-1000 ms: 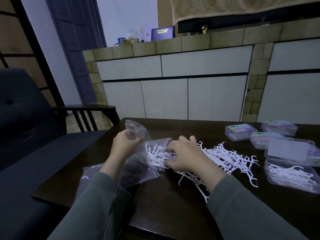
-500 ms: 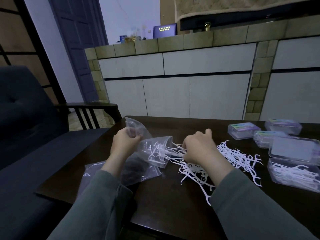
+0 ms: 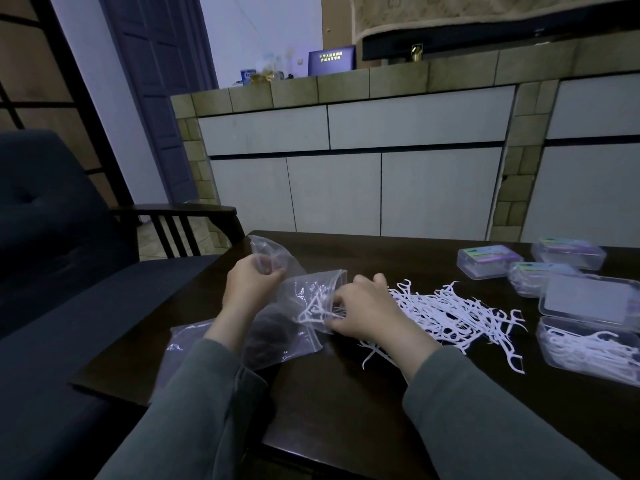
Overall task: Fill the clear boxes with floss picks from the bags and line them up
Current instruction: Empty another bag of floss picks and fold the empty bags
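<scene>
My left hand (image 3: 247,284) pinches the closed end of a clear plastic bag (image 3: 304,306) and holds it tipped, mouth to the right. A few white floss picks remain inside the bag. My right hand (image 3: 367,311) has its fingers in the bag's mouth, closed on those picks. To the right of it a loose pile of floss picks (image 3: 450,313) lies on the dark table. An open clear box (image 3: 588,351) partly filled with picks sits at the right edge, its lid (image 3: 588,299) raised behind it.
Three closed clear boxes (image 3: 485,259) with coloured labels stand at the back right of the table (image 3: 329,393). A second flat bag (image 3: 183,344) lies under my left forearm. A dark sofa (image 3: 52,254) is at the left, white cabinets behind.
My right hand pulled a bunch of picks out to the pile, then returned to the bag's mouth. Fewer picks are in the bag. The left hand has kept holding the bag.
</scene>
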`<move>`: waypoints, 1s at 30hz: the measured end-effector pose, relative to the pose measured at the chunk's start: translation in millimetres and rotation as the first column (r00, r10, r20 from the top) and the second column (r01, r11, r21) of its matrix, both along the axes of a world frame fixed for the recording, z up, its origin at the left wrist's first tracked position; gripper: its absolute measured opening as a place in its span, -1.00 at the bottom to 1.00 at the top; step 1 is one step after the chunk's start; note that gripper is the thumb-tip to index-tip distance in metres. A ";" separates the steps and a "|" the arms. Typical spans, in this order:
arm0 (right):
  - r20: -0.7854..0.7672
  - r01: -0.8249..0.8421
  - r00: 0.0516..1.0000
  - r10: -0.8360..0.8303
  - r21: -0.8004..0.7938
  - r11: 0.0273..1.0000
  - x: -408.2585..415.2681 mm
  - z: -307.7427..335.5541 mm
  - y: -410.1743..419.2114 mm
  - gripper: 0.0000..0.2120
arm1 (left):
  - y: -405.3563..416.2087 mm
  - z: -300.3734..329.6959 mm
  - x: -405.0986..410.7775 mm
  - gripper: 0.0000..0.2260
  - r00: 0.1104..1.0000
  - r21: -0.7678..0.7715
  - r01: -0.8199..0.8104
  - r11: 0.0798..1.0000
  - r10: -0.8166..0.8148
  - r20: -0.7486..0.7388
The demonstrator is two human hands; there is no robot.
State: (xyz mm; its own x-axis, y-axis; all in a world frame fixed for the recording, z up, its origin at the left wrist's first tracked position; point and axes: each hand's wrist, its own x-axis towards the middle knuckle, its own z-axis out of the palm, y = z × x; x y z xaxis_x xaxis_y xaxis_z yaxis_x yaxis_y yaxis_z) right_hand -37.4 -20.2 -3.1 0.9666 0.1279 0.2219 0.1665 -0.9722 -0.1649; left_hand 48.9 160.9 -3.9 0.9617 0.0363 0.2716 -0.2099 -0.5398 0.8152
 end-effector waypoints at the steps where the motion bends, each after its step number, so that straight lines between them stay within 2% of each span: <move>1: 0.018 -0.001 1.000 0.001 -0.005 1.000 -0.8 1.4 -0.4 -0.80 | 0.2 -0.5 0.5 -0.88 1.000 0.006 -0.007 1.000 0.007 -0.004; 4: 0.043 0.023 0.999 -0.024 0.021 1.000 -2.8 5.1 -3.6 -0.92 | 0.9 -1.6 1.6 -0.87 1.000 0.024 -0.023 0.999 0.023 -0.004; 6: 0.029 0.063 0.998 -0.063 0.019 0.998 -3.4 8.1 -9.2 -0.86 | 2.5 -1.2 2.9 -0.85 0.999 0.024 -0.035 0.999 0.035 -0.004; 9: 0.028 0.169 0.986 -0.167 -0.101 0.981 -4.9 15.7 -17.7 -0.82 | 4.4 -0.5 3.0 -0.85 0.999 -0.008 -0.039 0.999 0.039 -0.016; 11: 0.041 0.167 0.986 -0.163 -0.141 0.976 -4.7 19.0 -18.1 -0.78 | 4.2 -0.4 1.9 -0.86 0.999 -0.029 -0.030 0.999 0.030 -0.019; 14: 0.005 0.003 1.000 -0.003 0.003 1.000 -5.2 15.7 -9.8 -0.71 | 2.7 -0.7 0.6 -0.90 0.999 -0.076 -0.019 0.997 0.016 -0.030; 16: -0.095 -0.075 0.992 0.083 0.091 0.993 -5.0 8.7 -4.1 -0.65 | 3.2 -1.4 0.9 -0.92 0.999 -0.085 -0.015 0.996 0.012 -0.038; 19: -0.254 -0.070 0.960 0.120 0.196 0.978 -3.4 3.0 -2.5 -0.50 | 4.1 -1.4 1.3 -0.91 0.999 -0.087 -0.011 0.996 0.008 -0.039; 21: -0.260 -0.085 0.957 0.131 0.183 0.979 -2.4 3.3 -1.2 -0.45 | 3.1 -0.6 0.3 -0.91 0.999 -0.078 -0.013 0.997 0.011 -0.030; 23: -0.218 -0.113 0.965 0.148 0.164 0.980 -1.9 5.2 -0.1 -0.48 | 2.1 -0.6 -0.7 -0.89 1.000 -0.048 -0.017 0.999 0.016 -0.015; 26: -0.116 -0.195 0.975 0.191 -0.021 0.981 0.0 6.0 -1.5 -0.66 | 3.3 -0.4 -0.9 -0.88 0.999 -0.022 -0.037 0.999 0.037 -0.007; 28: -0.086 -0.179 0.981 0.171 -0.090 0.980 0.6 7.6 -4.5 -0.76 | 4.6 -0.3 -0.2 -0.88 0.999 -0.009 -0.050 0.999 0.050 -0.010; 30: -0.056 -0.136 0.990 0.131 -0.093 0.986 -1.5 10.8 -6.3 -0.79 | 4.3 0.1 -0.2 -0.87 0.998 0.008 -0.056 0.998 0.056 -0.008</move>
State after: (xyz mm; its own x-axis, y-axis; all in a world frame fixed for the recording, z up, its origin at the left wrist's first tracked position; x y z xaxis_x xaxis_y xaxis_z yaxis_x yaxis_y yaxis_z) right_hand -38.9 -26.5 7.7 0.9489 0.2752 0.1541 0.2900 -0.9535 -0.0827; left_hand 48.6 165.2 -3.7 0.9606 0.0878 0.2638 -0.1722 -0.5571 0.8124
